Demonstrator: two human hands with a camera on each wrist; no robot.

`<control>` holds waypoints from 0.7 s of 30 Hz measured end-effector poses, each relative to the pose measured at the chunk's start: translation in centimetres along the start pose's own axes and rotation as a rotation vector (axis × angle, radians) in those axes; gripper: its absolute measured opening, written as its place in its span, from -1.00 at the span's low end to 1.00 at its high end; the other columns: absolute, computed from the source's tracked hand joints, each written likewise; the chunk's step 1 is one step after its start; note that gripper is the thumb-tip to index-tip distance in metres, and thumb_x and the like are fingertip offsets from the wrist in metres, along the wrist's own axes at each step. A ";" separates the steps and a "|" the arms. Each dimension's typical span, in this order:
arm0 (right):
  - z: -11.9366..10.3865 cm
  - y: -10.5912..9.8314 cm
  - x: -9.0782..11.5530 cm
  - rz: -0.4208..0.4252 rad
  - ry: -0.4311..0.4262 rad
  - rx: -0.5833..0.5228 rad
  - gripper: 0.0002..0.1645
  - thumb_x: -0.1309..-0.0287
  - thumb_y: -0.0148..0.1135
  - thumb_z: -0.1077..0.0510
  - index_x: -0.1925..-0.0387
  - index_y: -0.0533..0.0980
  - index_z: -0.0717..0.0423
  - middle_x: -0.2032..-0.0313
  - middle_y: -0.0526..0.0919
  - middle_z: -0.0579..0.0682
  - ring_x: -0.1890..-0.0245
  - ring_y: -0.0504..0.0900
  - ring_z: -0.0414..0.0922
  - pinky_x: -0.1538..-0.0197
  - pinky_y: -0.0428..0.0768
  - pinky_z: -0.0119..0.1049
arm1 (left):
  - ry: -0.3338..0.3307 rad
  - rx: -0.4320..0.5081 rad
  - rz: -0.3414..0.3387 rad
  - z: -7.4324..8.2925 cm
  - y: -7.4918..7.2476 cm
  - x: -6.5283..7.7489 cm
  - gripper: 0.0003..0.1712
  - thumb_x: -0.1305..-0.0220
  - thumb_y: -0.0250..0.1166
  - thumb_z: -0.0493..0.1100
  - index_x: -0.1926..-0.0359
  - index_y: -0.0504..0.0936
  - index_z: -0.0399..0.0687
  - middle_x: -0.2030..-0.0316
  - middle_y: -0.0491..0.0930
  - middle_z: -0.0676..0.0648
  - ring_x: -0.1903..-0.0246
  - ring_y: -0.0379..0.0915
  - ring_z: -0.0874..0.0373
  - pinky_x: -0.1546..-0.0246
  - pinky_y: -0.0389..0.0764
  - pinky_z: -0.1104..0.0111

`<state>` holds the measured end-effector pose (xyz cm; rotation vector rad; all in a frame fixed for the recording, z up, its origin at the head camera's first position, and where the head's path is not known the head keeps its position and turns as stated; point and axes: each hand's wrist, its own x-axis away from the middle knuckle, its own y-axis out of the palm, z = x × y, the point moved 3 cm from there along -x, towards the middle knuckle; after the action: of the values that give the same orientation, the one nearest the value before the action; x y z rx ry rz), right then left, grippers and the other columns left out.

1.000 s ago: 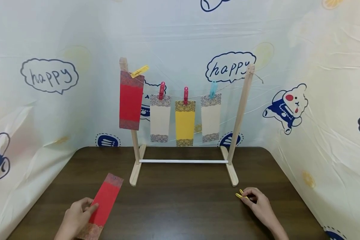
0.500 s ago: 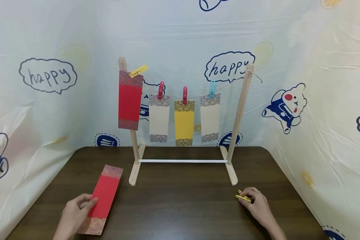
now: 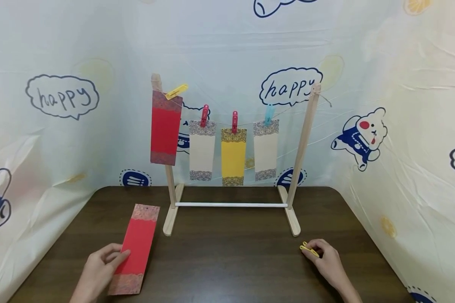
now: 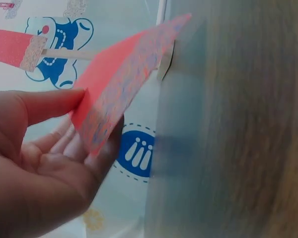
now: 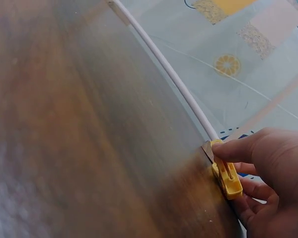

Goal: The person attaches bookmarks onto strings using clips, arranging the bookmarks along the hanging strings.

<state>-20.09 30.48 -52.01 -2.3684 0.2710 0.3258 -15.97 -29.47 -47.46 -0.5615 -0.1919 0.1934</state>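
My left hand (image 3: 100, 269) pinches the left edge of a red card (image 3: 138, 242) with patterned bands at both ends, thumb on its face and fingers behind. In the left wrist view the card (image 4: 111, 82) slants up from the fingertips. At the right, my right hand (image 3: 327, 259) pinches a yellow clothespin (image 3: 309, 250) between thumb and fingers, low over the table. The right wrist view shows the clothespin (image 5: 227, 176) close up, with the thumb on it.
Beyond the hands, a wooden stand (image 3: 303, 147) with a white crossbar (image 3: 231, 205) carries a string. Clothespins hold a red card (image 3: 164, 130), two white cards (image 3: 202, 151) and a yellow card (image 3: 233, 155) on it. A printed cloth (image 3: 227, 50) backs the brown table (image 3: 227, 252).
The red card in my left hand has moved up and slightly right and stands more upright. My right hand stays nearly in place, the yellow clothespin turned a little in its fingers.
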 end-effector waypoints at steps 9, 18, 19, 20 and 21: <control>-0.3 -1.1 -0.3 0.078 0.076 -0.079 -0.81 -0.14 0.46 0.03 0.44 0.63 0.01 0.42 0.69 -0.10 0.42 0.60 -0.28 0.36 0.54 -0.42 | 0.069 0.106 0.014 1.2 1.0 0.5 -0.42 -0.29 0.36 0.10 -0.12 0.47 -0.20 0.25 0.76 -0.08 0.31 0.64 0.30 0.31 0.57 0.40; -2.0 -3.3 -0.6 0.124 0.110 -0.143 -0.75 -0.19 0.42 0.00 0.43 0.61 0.08 0.40 0.72 -0.03 0.40 0.65 -0.23 0.38 0.56 -0.42 | 0.114 0.107 0.040 1.6 2.0 0.6 -0.53 -0.31 0.37 0.00 -0.08 0.50 -0.20 0.30 0.76 -0.09 0.35 0.63 0.30 0.33 0.55 0.44; -2.2 -3.5 -0.7 0.125 0.100 -0.148 -0.75 -0.20 0.42 0.02 0.43 0.61 0.09 0.39 0.72 -0.03 0.39 0.65 -0.23 0.36 0.56 -0.44 | 0.131 0.109 0.048 1.8 2.1 0.6 -0.55 -0.31 0.37 -0.03 -0.07 0.50 -0.20 0.31 0.76 -0.09 0.38 0.63 0.28 0.34 0.55 0.44; -2.4 -3.7 -0.7 0.125 0.092 -0.155 -0.76 -0.20 0.41 0.02 0.42 0.60 0.09 0.39 0.72 -0.03 0.38 0.66 -0.23 0.34 0.56 -0.45 | 0.149 0.108 0.056 2.1 2.1 0.7 -0.56 -0.31 0.37 -0.05 -0.06 0.50 -0.20 0.33 0.75 -0.09 0.40 0.63 0.27 0.35 0.54 0.44; -2.7 -3.9 -0.7 0.125 0.082 -0.167 -0.76 -0.20 0.41 0.03 0.41 0.60 0.10 0.38 0.72 -0.02 0.38 0.66 -0.22 0.33 0.56 -0.45 | 0.165 0.106 0.062 2.3 2.2 0.7 -0.57 -0.31 0.38 -0.07 -0.06 0.51 -0.21 0.33 0.75 -0.09 0.42 0.63 0.25 0.36 0.54 0.44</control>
<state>-19.26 31.51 -47.45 -2.5382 0.4471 0.3217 -16.12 -26.30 -46.68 -0.4754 -0.0041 0.2146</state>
